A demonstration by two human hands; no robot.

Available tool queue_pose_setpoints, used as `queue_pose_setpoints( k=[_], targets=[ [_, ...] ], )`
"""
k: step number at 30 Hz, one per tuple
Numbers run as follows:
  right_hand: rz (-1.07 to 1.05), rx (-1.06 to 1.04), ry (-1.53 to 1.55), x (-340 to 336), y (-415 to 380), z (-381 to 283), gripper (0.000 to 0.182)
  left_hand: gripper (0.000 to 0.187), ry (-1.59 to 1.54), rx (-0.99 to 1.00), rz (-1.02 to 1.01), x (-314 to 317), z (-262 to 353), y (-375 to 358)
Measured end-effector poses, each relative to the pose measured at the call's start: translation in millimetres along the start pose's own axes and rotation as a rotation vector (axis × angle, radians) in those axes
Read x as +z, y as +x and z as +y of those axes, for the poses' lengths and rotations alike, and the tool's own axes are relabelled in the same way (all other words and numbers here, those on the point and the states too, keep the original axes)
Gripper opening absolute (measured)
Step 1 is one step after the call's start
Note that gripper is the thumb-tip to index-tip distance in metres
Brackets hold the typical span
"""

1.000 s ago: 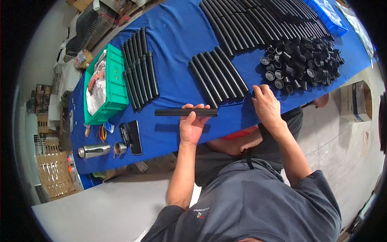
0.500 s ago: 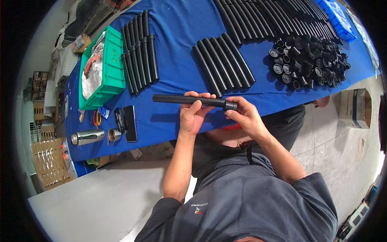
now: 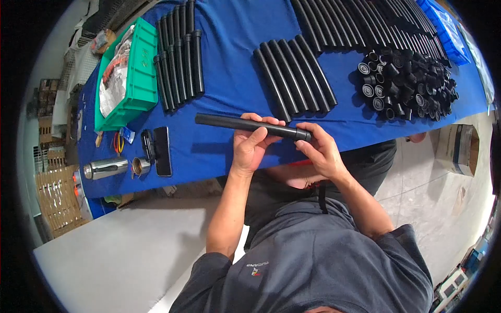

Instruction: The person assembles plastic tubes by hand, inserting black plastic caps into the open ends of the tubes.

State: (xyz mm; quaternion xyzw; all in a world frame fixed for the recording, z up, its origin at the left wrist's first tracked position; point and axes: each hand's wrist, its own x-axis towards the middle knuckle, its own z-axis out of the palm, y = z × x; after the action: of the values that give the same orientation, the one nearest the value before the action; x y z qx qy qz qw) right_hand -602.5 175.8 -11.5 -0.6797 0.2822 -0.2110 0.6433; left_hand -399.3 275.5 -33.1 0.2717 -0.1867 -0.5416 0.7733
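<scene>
A black plastic tube (image 3: 222,121) lies crosswise in front of me, just above the near edge of the blue-covered table, sloping slightly down to the right. My left hand (image 3: 251,145) is closed around its middle, thumb on the near side and fingers behind. On the tube's right end sits a short, wider black cap (image 3: 302,135). My right hand (image 3: 322,150) pinches this cap between thumb and fingers. Just beyond my hands, several bare black tubes (image 3: 296,78) lie side by side on the cloth.
Black caps (image 3: 407,83) are heaped at the right, with rows of tubes (image 3: 360,23) behind. Tubes with wider ends (image 3: 180,68) lie beside a green crate (image 3: 142,73). A phone (image 3: 163,151), metal flask (image 3: 106,168) and blue crate (image 3: 446,31) are on the table.
The tube's right end has dipped a little, so it slopes more. Both hands keep their hold on the tube and cap. The whole view has shifted slightly.
</scene>
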Motion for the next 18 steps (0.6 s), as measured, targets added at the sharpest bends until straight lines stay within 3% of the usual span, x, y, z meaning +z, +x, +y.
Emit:
queue_pose_setpoints(
  k=[18],
  targets=[
    [0.085,-0.071,-0.037,7.9,0.5,6.2,0.040,0.029,0.092,0.002,0.137,9.8,-4.1,-2.1]
  ],
)
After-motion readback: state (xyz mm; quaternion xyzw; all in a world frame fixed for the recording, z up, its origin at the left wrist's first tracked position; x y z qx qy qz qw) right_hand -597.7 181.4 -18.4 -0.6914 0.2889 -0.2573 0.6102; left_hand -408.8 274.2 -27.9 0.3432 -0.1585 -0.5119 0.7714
